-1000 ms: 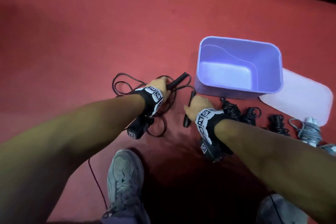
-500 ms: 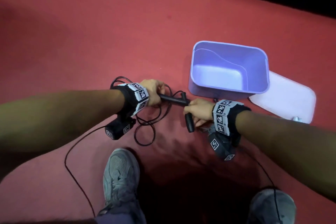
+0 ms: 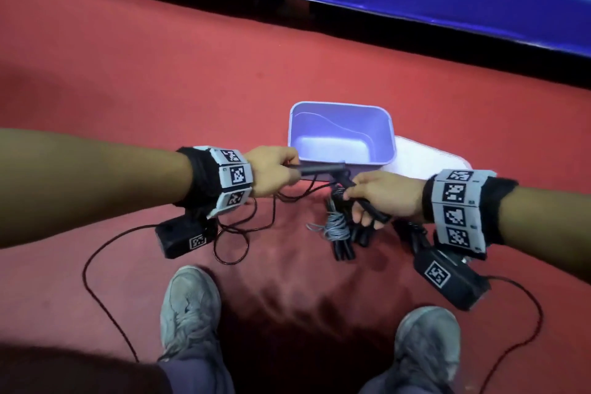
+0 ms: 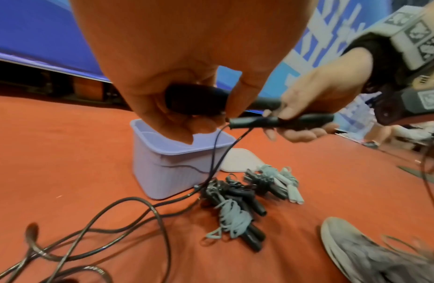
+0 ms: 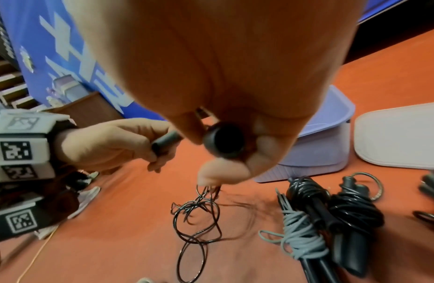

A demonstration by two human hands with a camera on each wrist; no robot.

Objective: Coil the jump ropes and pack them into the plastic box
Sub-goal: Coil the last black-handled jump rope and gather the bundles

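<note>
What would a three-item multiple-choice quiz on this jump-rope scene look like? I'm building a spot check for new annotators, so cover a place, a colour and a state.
1. Where does the white lid lie?
A. On the floor beside the plastic box
B. Closed on the box
C. Under a shoe

2. What colour is the plastic box?
A. Green
B. Light purple
C. Yellow

3. What is the state of the black rope's cord?
A. Packed in the box
B. Wound tightly round its handles
C. Loose, trailing on the red floor

Answers: 1 A, the lid lies flat by the open box. 2 B, its walls are lilac in every view. 3 C, the left hand and right hand each hold a black handle while the cord lies in slack loops.
</note>
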